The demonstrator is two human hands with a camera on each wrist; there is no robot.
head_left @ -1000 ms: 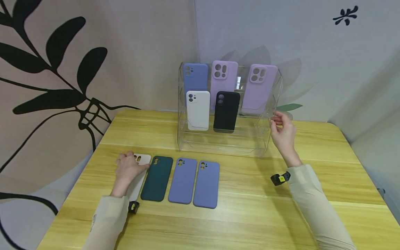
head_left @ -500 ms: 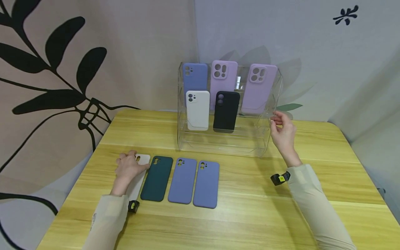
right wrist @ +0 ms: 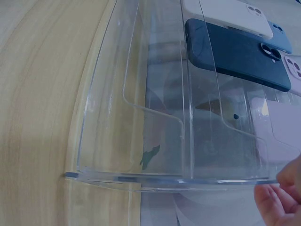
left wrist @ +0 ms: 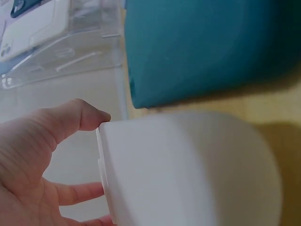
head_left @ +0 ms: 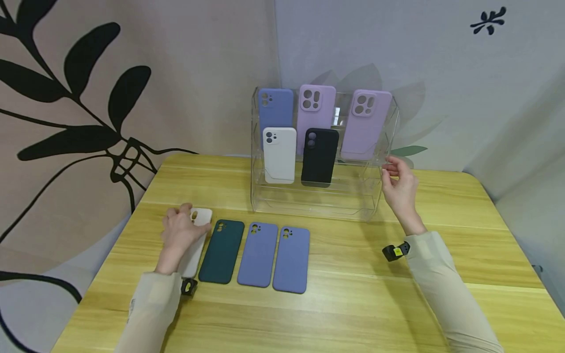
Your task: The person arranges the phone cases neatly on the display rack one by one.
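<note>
My left hand [head_left: 178, 235] grips a white phone case [head_left: 193, 257] by its sides at the table's left. In the left wrist view the thumb and fingers hold the edges of the white case [left wrist: 188, 169], whose top end is tipped up. Just right of it lies a dark green phone case [head_left: 221, 252]. My right hand [head_left: 401, 191] is at the right side of a clear tiered display rack [head_left: 309, 210]. Seen from the right wrist, that hand [right wrist: 282, 197] pinches the edge of the rack's side panel [right wrist: 188, 181].
Two periwinkle cases, one [head_left: 258, 255] beside the other [head_left: 291, 260], lie right of the green one. The rack's upper tiers hold a blue case [head_left: 276, 108], two lilac cases [head_left: 366, 127], a white case [head_left: 280, 159] and a black case [head_left: 320, 157]. A wall stands behind the table.
My left hand has moved slightly away from me, and the white phone case's top end has risen with it. The right hand and the rack have stayed put.
</note>
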